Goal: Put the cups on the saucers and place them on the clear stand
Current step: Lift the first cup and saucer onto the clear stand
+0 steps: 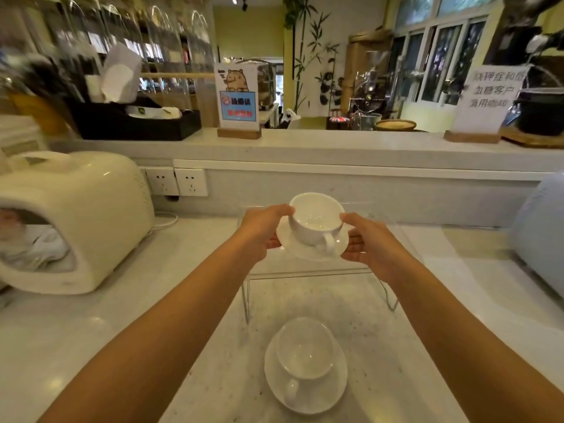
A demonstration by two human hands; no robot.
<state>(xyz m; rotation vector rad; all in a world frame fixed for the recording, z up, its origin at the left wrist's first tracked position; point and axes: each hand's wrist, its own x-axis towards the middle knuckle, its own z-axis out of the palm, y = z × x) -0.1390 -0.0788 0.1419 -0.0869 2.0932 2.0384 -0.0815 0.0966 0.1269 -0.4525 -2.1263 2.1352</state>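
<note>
A white cup (316, 219) sits on a white saucer (305, 251), its handle toward me. My left hand (262, 230) grips the saucer's left edge with the thumb on the cup's rim. My right hand (369, 239) grips the right edge the same way. The pair is held just over the top of the clear stand (308, 274), a see-through bench in the middle of the counter. Whether the saucer touches the stand I cannot tell. A second white cup (305, 349) stands on its saucer (338, 389) on the counter in front of the stand, handle toward me.
A cream-coloured appliance (76, 215) stands at the left, a pale blue one (543, 236) at the right edge. Behind the stand the wall carries two sockets (177, 181) and a raised ledge (335, 148) with signs and a black box.
</note>
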